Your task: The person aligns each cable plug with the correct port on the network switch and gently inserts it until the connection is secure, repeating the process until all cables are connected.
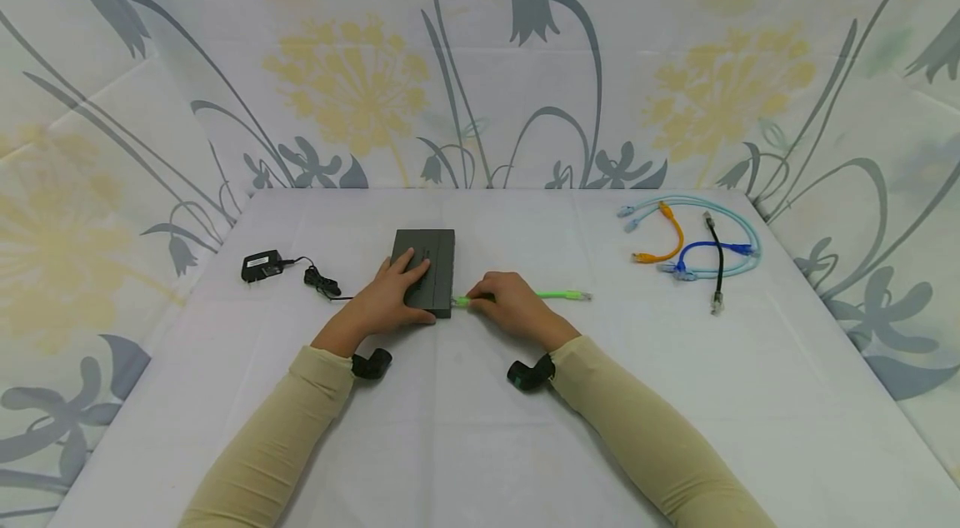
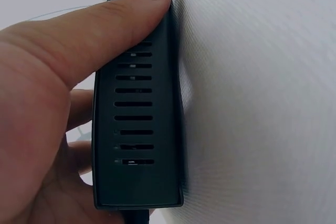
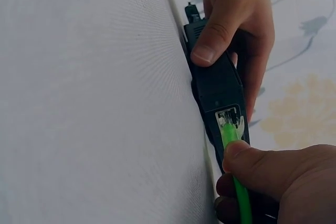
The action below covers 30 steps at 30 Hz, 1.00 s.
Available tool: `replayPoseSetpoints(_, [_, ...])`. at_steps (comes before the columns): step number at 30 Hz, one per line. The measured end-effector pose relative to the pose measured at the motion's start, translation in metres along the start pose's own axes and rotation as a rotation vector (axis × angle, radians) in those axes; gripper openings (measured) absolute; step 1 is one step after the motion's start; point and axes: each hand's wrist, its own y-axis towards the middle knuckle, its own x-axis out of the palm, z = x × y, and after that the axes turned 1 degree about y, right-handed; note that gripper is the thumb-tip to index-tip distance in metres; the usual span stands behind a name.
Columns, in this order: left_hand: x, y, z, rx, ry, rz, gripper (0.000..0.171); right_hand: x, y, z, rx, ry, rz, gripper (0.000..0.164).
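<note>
Beige fabric sleeves (image 1: 262, 436) lie nearest. A slim bright-green cable (image 1: 558, 295) meets, clear plug (image 3: 228, 118) first, the side port (image 3: 235, 113) of a flat dark-grey box (image 1: 437, 282); the right hand (image 1: 513, 305) pinches it just behind, and tilting could jam it. Should the spread left hand (image 1: 382, 295) slacken, the box could slide. The cable looks smooth, nearly straight.

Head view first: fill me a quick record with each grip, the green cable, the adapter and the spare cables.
Left grip: fingers spread on the black box, thumb on its near side
Right grip: pinches the green cable beside the box
Green cable: one end at the port, full seating unclear; other end free
Adapter: left of the box
Spare cables: light-blue, blue, orange, black; grouped at right
</note>
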Motion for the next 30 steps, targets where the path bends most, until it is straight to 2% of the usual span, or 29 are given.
replayPoseSetpoints(5, [0.001, 0.000, -0.001, -0.004, -0.002, -0.004, 0.097, -0.001, -0.001, -0.003, 0.026, -0.007, -0.018, 0.018])
replayPoseSetpoints(13, [0.002, 0.001, -0.002, -0.007, 0.003, 0.002, 0.097, -0.006, -0.002, -0.003, 0.021, -0.033, -0.031, 0.018])
replayPoseSetpoints(30, [0.002, 0.000, -0.001, -0.006, -0.007, 0.002, 0.096, -0.024, -0.008, 0.009, 0.051, -0.051, -0.050, 0.014])
